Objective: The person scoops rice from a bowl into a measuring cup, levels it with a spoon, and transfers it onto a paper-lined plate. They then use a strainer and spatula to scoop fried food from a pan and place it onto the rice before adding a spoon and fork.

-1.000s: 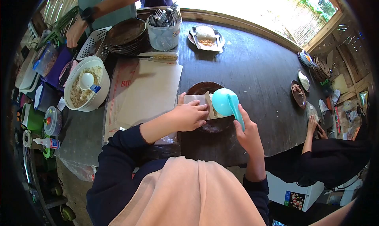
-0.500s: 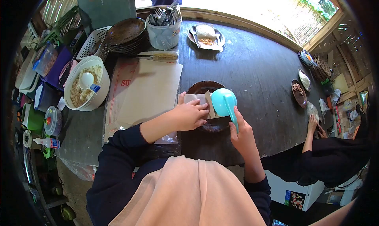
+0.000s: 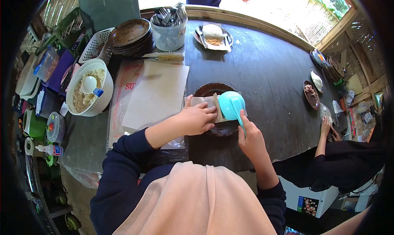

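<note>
My right hand [image 3: 253,140] grips the handle of a turquoise plastic scoop [image 3: 232,103], whose rounded bowl is turned upside down. Beneath the scoop lies a piece of brown wrapping paper [image 3: 201,100] with a raised fold, on a dark brown plate [image 3: 213,87]. With fingers spread and flat, my left hand [image 3: 197,118] presses on the paper's left part, just beside the scoop. Whatever is under the scoop's bowl is hidden. Left of the plate is a stack of flat paper sheets [image 3: 158,93].
A tub of rice [image 3: 107,93] with a white ladle, stacked brown plates [image 3: 130,32] and a cutlery bucket [image 3: 169,38] stand left. A served plate [image 3: 212,37] sits ahead. At right, a co-worker's hand [image 3: 325,127] rests near an oval dish of food [image 3: 311,94].
The scoop has shifted very slightly, still upside down over the paper. My left hand stays in place. Beyond the window opening, a person has moved right, one arm stretched out.
</note>
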Available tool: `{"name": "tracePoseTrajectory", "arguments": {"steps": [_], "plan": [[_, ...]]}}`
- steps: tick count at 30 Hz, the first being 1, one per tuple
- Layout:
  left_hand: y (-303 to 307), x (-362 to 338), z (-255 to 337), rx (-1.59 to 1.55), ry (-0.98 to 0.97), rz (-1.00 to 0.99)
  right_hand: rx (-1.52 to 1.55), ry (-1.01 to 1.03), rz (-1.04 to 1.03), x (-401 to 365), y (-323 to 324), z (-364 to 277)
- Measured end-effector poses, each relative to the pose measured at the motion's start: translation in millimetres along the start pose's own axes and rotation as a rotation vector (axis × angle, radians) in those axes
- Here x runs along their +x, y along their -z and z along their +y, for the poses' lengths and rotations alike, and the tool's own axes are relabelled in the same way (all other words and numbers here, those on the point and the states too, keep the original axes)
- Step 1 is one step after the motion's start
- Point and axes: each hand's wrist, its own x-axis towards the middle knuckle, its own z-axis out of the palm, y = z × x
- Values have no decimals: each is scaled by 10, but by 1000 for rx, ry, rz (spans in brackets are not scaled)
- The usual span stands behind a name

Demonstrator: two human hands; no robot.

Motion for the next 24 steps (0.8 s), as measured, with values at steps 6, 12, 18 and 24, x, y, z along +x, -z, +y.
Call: {"name": "tracePoseTrajectory", "arguments": {"steps": [6, 12, 18, 24], "plan": [[15, 5, 8, -3, 8, -18, 4, -3, -9, 1, -2, 5], [-4, 9, 0, -4, -4, -8, 38, -91, -69, 6, 23, -37], [31, 6, 12, -10, -2, -11, 27, -4, -11, 42, 26, 13], [2, 2, 1, -7, 0, -7, 196, 126, 131, 134, 154, 168]]}}
